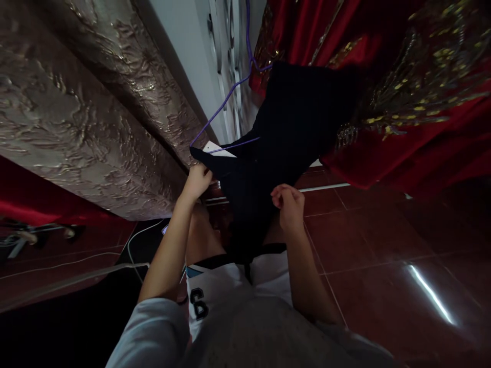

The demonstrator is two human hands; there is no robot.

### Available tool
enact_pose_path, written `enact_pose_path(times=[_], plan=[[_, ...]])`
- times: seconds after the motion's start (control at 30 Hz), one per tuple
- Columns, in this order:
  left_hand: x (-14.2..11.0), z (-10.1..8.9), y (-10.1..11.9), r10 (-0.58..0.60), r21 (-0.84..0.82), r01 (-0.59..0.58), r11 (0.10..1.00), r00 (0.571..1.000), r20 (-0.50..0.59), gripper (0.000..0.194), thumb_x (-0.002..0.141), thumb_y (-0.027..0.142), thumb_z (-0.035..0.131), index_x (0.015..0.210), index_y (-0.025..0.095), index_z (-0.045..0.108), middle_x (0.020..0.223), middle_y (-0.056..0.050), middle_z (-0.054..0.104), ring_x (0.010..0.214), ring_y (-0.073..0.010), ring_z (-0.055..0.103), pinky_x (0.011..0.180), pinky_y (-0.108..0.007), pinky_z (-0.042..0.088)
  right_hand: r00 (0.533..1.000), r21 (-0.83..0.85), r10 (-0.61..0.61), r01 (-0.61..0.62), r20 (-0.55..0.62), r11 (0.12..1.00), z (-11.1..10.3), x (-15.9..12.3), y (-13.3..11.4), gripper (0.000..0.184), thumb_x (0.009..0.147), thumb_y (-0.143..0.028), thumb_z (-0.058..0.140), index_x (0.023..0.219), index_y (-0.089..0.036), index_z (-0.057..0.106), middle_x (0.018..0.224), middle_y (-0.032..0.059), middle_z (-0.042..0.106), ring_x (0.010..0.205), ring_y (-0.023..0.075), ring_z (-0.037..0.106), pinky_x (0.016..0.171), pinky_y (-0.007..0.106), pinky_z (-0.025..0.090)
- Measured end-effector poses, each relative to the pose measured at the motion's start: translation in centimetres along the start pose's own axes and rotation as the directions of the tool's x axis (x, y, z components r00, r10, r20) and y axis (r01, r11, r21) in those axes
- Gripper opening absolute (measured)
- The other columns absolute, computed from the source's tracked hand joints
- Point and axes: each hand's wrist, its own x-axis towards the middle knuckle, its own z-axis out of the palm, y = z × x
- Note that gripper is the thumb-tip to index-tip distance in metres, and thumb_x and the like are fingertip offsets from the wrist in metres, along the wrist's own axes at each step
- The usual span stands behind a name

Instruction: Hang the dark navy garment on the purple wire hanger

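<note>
The dark garment (pixel 295 117) is hanging from a purple hanger (pixel 226 102), spreading from the upper right down to the center of the frame. I'm judging it light, soft and floppy, perhaps sliding on the wire, so I'm favoring its shoulder edge by the white card (pixel 218 149) for a hold. At center left, my left hand (pixel 197 181) is curling beside that edge; right of center, my right hand (pixel 290 204) is folding its fingers near the opposite side (whether either is pinching cloth, I'm not managing to tell). The garment is lying between them, extending beyond both.
</note>
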Motion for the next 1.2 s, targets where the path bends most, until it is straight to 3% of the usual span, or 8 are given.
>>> enact_pose_path(times=[0.17, 0.43, 0.57, 0.67, 0.83, 0.93, 1.03, 1.2], plan=[[-2.4, 0.1, 1.4, 0.247, 0.264, -0.347, 0.9, 0.905, 0.348, 0.013, 0.092, 0.024, 0.06, 0.086, 0.015, 0.068, 0.078, -0.003, 0.068, 0.072, -0.018, 0.061, 0.077, -0.029, 0.046, 0.991, -0.069, -0.05, 0.059, 0.125, 0.996, 0.1, -0.5, 0.0, 0.017, 0.086, -0.03, 0.06, 0.077, -0.018, 0.069, 0.062, -0.0011, 0.055, 0.059, 0.0102, 0.05, 0.056, 0.023, 0.038], [-6.2, 5.0, 6.8, 0.424, 0.002, -0.431, 0.902, 0.887, 0.184, 0.023, 0.101, 0.037, 0.059, 0.098, 0.017, 0.07, 0.086, -0.004, 0.07, 0.078, -0.0157, 0.066, 0.073, -0.025, 0.05, 0.888, -0.335, -0.199, 0.352, 0.415, 0.874, 2.9, 0.0, 2.3, 0.073, 0.072, -0.037, 0.082, 0.136, -0.018, 0.05, 0.138, 0.0143, 0.058, 0.128, 0.0266, 0.057, 0.111, 0.043, 0.044], [-6.1, 5.6, 9.2, 0.595, 0.0, -0.597, 0.802, 0.8, 0.079, 0.021, 0.101, 0.035, 0.06, 0.094, 0.018, 0.069, 0.102, -0.008, 0.068, 0.099, -0.0194, 0.066, 0.091, -0.033, 0.052, 0.915, -0.384, -0.02, 0.189, 0.403, 0.904, 4.4, 1.5, 1.4, 0.038, 0.086, -0.053, 0.067, 0.098, -0.018, 0.064, 0.09, 0.0057, 0.068, 0.083, 0.0214, 0.065, 0.078, 0.036, 0.054], [-5.5, 4.4, 8.3, 0.568, -0.016, -0.569, 0.822, 0.822, -0.029, 0.029, 0.102, 0.047, 0.056, 0.103, 0.02, 0.065, 0.121, -0.011, 0.065, 0.118, -0.0225, 0.061, 0.105, -0.039, 0.048, 0.803, -0.414, 0.216, 0.041, 0.555, 0.909, 4.7, 2.3, -0.5, 0.044, 0.088, -0.062, 0.062, 0.08, -0.019, 0.065, 0.07, 0.002, 0.062, 0.061, 0.0161, 0.057, 0.056, 0.029, 0.047], [-6.7, 2.4, 3.6, 0.295, -0.079, -0.292, 0.953, 0.839, 0.457, 0.059, 0.105, 0.065, 0.028, 0.112, 0.021, 0.066, 0.106, -0.009, 0.072, 0.104, -0.0234, 0.068, 0.089, -0.035, 0.057, 0.612, -0.412, 0.256, 0.127, 0.749, 0.902, 4.6, 3.8, -5.7, 0.046, 0.088, -0.062, 0.064, 0.081, -0.017, 0.068, 0.072, 0.0036, 0.065, 0.061, 0.0157, 0.058, 0.053, 0.028, 0.048], [-8.8, 1.9, 1.6, 0.11, 0.09, -0.222, 0.971, 0.747, 0.655, 0.05, 0.102, 0.061, 0.047, 0.099, 0.016, 0.07, 0.09, -0.006, 0.073, 0.085, -0.0227, 0.068, 0.077, -0.032, 0.057, 0.675, -0.369, 0.015, 0.385, 0.738, 0.846, 5.1, 6.6, -7.9, 0.039, 0.09, -0.056, 0.064, 0.083, -0.017, 0.067, 0.077, 0.0038, 0.066, 0.074, 0.0187, 0.062, 0.064, 0.03, 0.054], [-10.1, 0.8, 0.9, 0.076, 0.166, -0.215, 0.962, 0.801, 0.594, 0.038, 0.098, 0.051, 0.06, 0.1, 0.015, 0.07, 0.093, -0.006, 0.073, 0.085, -0.0222, 0.067, 0.078, -0.031, 0.055, 0.725, -0.302, -0.273, 0.555, 0.632, 0.775, 6.3, 10.8, -7.0, 0.034, 0.091, -0.052, 0.062, 0.09, -0.019, 0.068, 0.088, 0.0046, 0.066, 0.093, 0.0215, 0.063, 0.085, 0.034, 0.056], [-9.7, -2.9, 0.9, 0.051, 0.231, -0.192, 0.954, 0.861, 0.507, 0.036, 0.1, 0.051, 0.055, 0.096, 0.018, 0.069, 0.093, -0.004, 0.073, 0.085, -0.0226, 0.066, 0.077, -0.03, 0.054, 0.843, -0.299, -0.256, 0.427, 0.474, 0.853, 7.7, 15.3, -2.2, 0.041, 0.093, -0.056, 0.057, 0.076, -0.019, 0.06, 0.07, 0.0015, 0.055, 0.072, 0.0159, 0.057, 0.07, 0.03, 0.054]])
